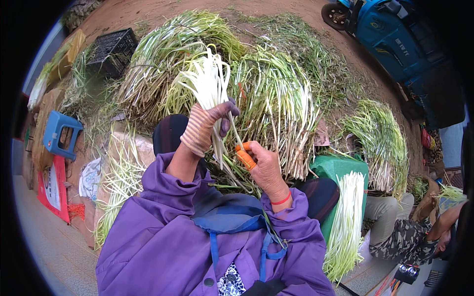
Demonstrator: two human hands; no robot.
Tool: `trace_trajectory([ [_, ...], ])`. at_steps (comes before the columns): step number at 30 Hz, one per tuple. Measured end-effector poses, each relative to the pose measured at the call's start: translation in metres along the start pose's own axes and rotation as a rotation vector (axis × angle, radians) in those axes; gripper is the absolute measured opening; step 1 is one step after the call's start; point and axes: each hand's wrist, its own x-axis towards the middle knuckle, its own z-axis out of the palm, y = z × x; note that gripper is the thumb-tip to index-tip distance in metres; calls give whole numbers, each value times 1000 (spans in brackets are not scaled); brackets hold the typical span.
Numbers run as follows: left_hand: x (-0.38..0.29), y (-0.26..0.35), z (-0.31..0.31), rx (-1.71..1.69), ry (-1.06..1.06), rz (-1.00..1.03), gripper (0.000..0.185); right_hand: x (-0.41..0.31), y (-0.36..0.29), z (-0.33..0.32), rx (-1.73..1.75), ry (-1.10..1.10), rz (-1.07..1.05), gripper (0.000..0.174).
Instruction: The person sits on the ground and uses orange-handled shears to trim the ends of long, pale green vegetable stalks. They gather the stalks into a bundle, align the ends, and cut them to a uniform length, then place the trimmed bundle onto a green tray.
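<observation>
My left hand (pixel 207 125), in a striped glove with dark, stained fingertips, grips a bunch of white chive-like stalks (pixel 213 79). The bunch's tips fan out and droop above the fist, and several ends hang below it. My right hand (pixel 263 159) wears orange finger cots (pixel 246 159) on two digits and a red band at the wrist. Between those digits it pinches the lower end of a single pale stalk (pixel 234 127) from the bunch. Beyond my knees lies a large heap of untrimmed stalks (pixel 277 103) with brown lower ends.
At my right, clean white stalks (pixel 348 211) lie on a green covered support (pixel 329 168). Loose pale stalks (pixel 120 181) lie at my left, near a blue stool (pixel 63 135). A black crate (pixel 111 51) and a blue vehicle (pixel 396 40) stand farther out. Another person (pixel 400 236) sits at right.
</observation>
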Motion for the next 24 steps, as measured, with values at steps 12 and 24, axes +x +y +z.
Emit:
trace_trajectory([
  [12, -9, -22, -3, -9, -179, -210, 26, -15, 13, -8, 654, -87, 415, 17],
  [24, -5, -28, -6, 14, -142, -216, 25, -26, 17, -1, 605, -135, 507, 20],
])
